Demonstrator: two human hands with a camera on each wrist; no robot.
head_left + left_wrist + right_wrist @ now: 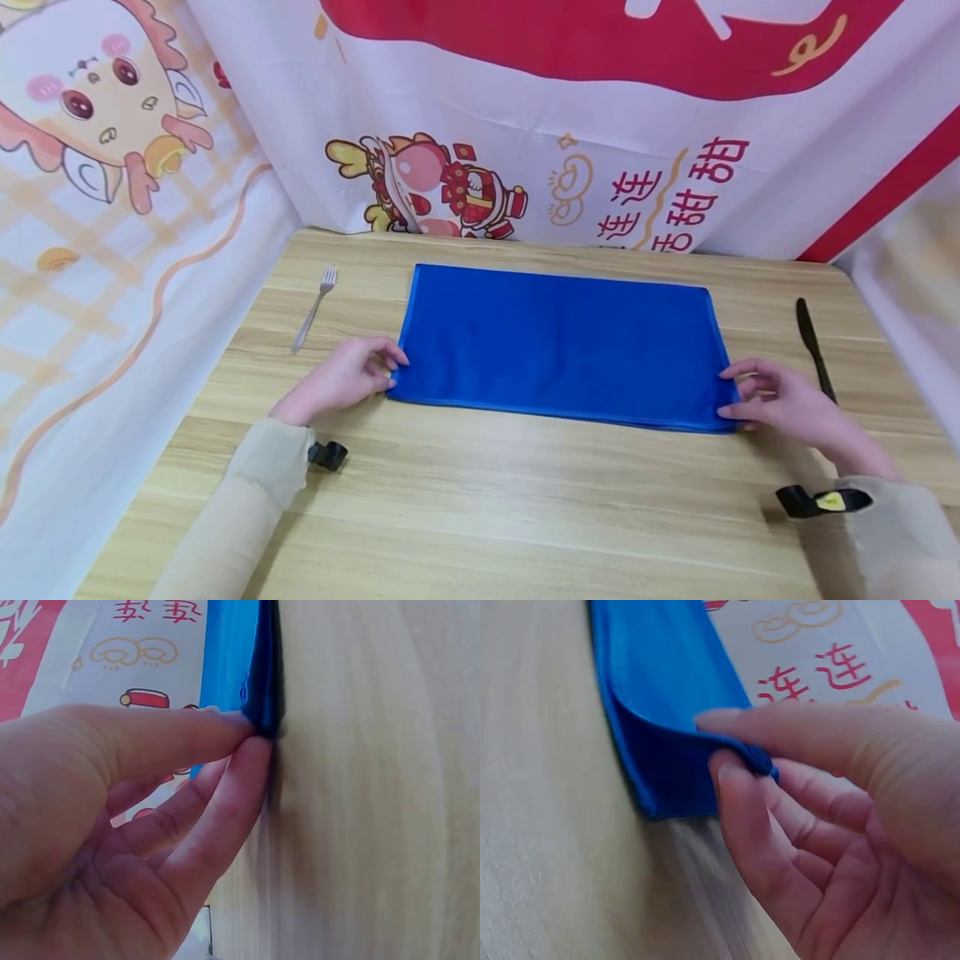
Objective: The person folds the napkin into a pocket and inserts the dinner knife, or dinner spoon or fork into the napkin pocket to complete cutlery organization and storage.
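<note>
A blue cloth (555,350), folded into a rectangle with stitched edges, lies on the wooden table. At its near left corner, my left hand (352,375) pinches the edge between thumb and finger; the left wrist view has these fingertips right at the cloth corner (259,690). My right hand (787,404) pinches the near right end. Seen from the right wrist, the upper layer (667,667) is lifted and curves up into the fingers, while the lower layer (667,784) stays flat on the table beneath it.
A metal fork (315,308) lies left of the cloth, tines away from me. To the right is a dark knife (813,346), partly behind the right hand. Printed curtains (480,108) hang along the far and left sides of the wooden table (480,500).
</note>
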